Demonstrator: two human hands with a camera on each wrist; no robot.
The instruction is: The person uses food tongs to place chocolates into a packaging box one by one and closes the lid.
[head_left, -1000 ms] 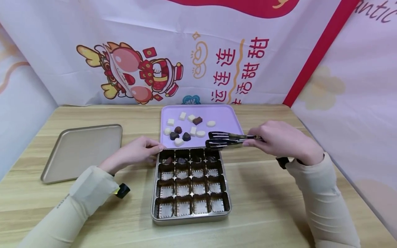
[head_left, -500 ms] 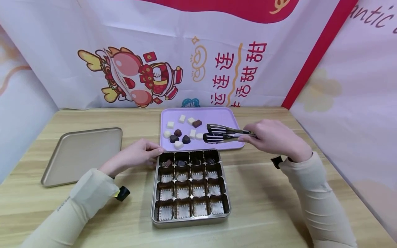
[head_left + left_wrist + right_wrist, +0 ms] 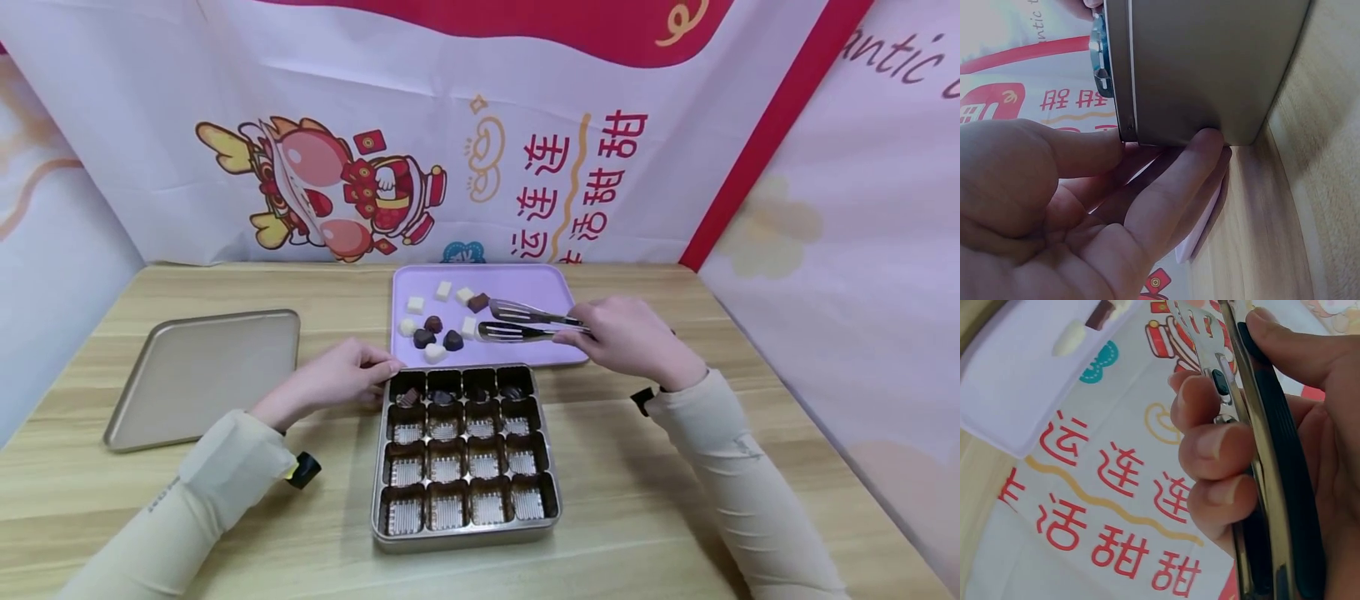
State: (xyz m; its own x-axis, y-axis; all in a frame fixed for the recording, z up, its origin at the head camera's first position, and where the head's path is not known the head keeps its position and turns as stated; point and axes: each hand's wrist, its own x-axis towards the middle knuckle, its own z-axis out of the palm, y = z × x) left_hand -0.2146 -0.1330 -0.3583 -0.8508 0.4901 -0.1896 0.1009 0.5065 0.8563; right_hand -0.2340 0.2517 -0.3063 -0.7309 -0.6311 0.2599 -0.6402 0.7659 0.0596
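My right hand (image 3: 626,337) grips black slotted tongs (image 3: 517,332), their handles also seen in the right wrist view. The two tips are parted, with nothing visible between them. They hover over the lilac tray (image 3: 536,283), close beside a white square chocolate (image 3: 469,327) and right of a dark chocolate heart (image 3: 453,340). At the far left corner of a metal chocolate box (image 3: 465,544), my left hand (image 3: 341,379) holds on, thumb at the rim and fingers against the wall (image 3: 1204,69). Brown chocolates (image 3: 442,397) occupy the box's back row; its other compartments are bare.
A flat beige metal lid (image 3: 210,375) lies on the wooden table (image 3: 315,533) to the left. Several more white and brown chocolates, such as a brown block (image 3: 477,302), are spread on the tray's left half. A printed cloth (image 3: 337,50) hangs directly behind.
My right hand has carried the tongs leftward over the tray, toward the chocolates; the tips now hide pale ones that showed before. The left hand stays at the box corner.
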